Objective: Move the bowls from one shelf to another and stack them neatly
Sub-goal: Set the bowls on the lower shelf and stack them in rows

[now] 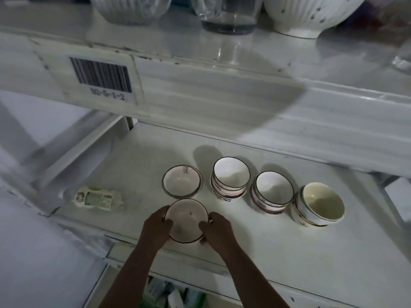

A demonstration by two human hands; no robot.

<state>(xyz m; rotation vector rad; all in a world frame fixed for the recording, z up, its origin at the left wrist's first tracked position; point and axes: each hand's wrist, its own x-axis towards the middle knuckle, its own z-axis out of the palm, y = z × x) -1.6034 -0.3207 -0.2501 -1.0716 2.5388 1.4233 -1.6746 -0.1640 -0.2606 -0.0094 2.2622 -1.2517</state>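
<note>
Left hand [155, 227] and right hand [216, 230] clasp a bowl [188, 220], stacked bowls [230, 177] just behind.

Barcode label [101, 77] on the front edge of the upper shelf [222, 96]; the code under the bars is blurred, looks like "D2-5-1-2", not certain. Sticker [186, 169] inside the single bowl [182, 181] and print on the lying bottle [97, 198]: both unreadable.

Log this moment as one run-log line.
hands: left hand and right hand grip dark-rimmed white ceramic bowl | place: front of white metal shelf | behind: single bowl, three stacks | status: unstacked
</note>
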